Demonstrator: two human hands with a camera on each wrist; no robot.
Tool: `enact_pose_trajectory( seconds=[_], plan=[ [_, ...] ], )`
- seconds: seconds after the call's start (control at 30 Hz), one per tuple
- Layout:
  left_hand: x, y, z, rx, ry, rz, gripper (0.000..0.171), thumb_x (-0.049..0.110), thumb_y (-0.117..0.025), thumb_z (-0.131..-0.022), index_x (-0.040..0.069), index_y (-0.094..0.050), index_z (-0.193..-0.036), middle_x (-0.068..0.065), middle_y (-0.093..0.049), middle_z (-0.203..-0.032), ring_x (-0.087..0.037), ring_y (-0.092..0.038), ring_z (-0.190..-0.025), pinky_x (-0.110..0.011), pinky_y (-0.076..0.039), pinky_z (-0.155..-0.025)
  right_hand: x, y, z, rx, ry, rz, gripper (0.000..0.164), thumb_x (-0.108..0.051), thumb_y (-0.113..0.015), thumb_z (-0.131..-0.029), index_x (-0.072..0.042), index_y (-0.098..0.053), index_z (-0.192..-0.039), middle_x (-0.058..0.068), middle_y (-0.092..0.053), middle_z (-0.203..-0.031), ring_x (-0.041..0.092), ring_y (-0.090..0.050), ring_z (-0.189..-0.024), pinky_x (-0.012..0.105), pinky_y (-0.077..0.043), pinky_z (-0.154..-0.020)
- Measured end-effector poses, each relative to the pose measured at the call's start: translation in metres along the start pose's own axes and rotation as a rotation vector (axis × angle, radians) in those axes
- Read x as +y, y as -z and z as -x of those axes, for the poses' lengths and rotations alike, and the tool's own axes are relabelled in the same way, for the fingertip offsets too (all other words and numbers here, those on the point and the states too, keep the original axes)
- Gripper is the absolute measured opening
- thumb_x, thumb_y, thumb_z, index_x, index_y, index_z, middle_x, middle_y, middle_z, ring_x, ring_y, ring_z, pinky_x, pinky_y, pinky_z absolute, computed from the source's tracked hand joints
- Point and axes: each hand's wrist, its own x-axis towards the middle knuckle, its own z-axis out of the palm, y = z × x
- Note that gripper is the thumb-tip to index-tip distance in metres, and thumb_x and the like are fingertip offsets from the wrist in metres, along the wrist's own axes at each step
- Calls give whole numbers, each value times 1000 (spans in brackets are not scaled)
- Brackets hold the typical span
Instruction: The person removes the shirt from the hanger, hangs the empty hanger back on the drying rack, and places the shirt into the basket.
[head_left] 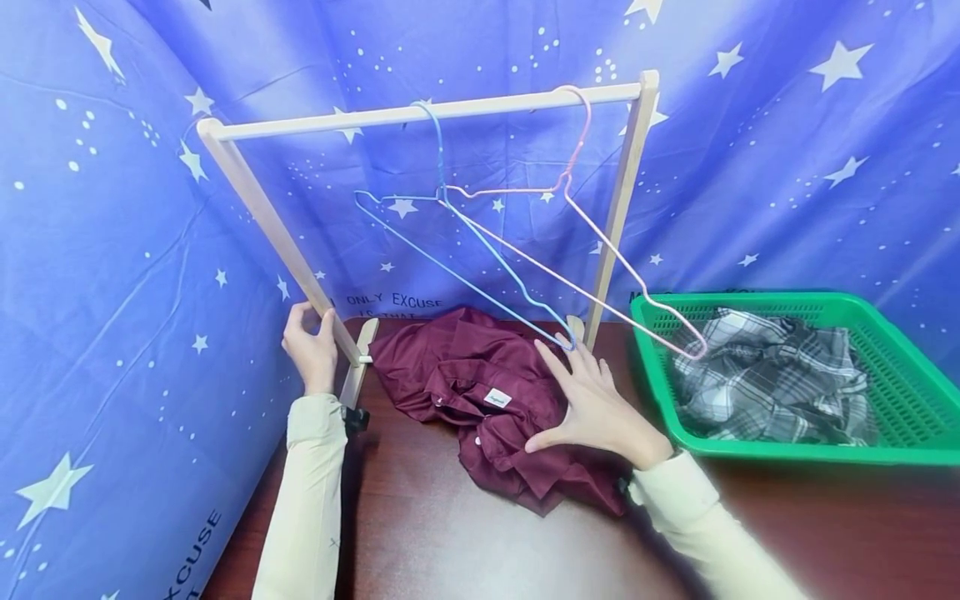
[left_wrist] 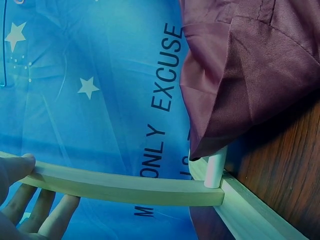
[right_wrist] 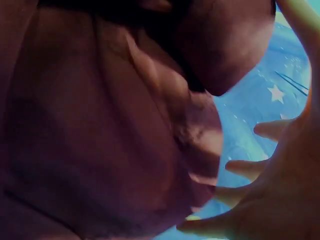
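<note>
My left hand (head_left: 311, 350) grips the slanted left leg of the wooden rack (head_left: 270, 225), thumb on one side, fingers curled behind; the left wrist view shows the fingers (left_wrist: 50, 217) under the bar. My right hand (head_left: 592, 408) lies flat, fingers spread wide & straight, on the right part of the maroon shirt (head_left: 465, 375), holding nothing. Shirt's crumpled on the dark wood table (head_left: 450, 533), at the foot of the rack, white neck label facing up. Blue hanger (head_left: 465, 250) & pink hanger (head_left: 592, 242) hang off the top bar, both tilted; blue one's lower corner sits right by my fingertips. To the right, a green basket (head_left: 900, 333) on the table w/ a grey plaid shirt (head_left: 772, 379) bunched inside. Pink hanger's lower corner dips over the basket's near-left rim. Starry blue cloth (head_left: 787, 167) behind.
</note>
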Motion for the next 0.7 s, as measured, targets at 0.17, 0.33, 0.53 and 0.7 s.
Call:
enact_pose_trajectory(
  seconds=[0.17,0.33,0.53,0.7],
  plan=[
    [-1,0,0,0,-1,-2,19,8,-74,-86,1,-69,-103,-19,-73,-103,-29,-67,-93,-40,-46,-95,-3,-16,-8,-43,-43,62,142,-81,-78,-49,-22,-14,-160,22,-14,-162,46,-8,-149,83,-16,-101],
    [-2,-1,1,-8,1,-5,19,8,-73,-87,1,-69,-104,-18,-73,-103,-30,-68,-94,-40,-47,-94,-8,-32,-11,-88,-63,46,143,-76,-83,-45,-18,-19,-159,27,-16,-161,53,-13,-146,85,-18,-98],
    [-2,-1,0,-3,-8,-2,18,7,-72,-87,0,-68,-104,-18,-73,-103,-30,-69,-94,-40,-49,-93,-9,-49,-13,-170,-75,-6,144,-73,-85,-46,-19,-17,-160,28,-12,-162,55,-11,-146,88,-17,-93],
    [-1,0,0,2,-14,-7,19,6,-73,-87,-1,-67,-103,-20,-73,-102,-34,-68,-94,-42,-46,-96,-8,-59,-14,-233,-92,-7,143,-72,-86,-45,-20,-18,-159,28,-13,-162,54,-14,-146,88,-17,-93]
  ],
)
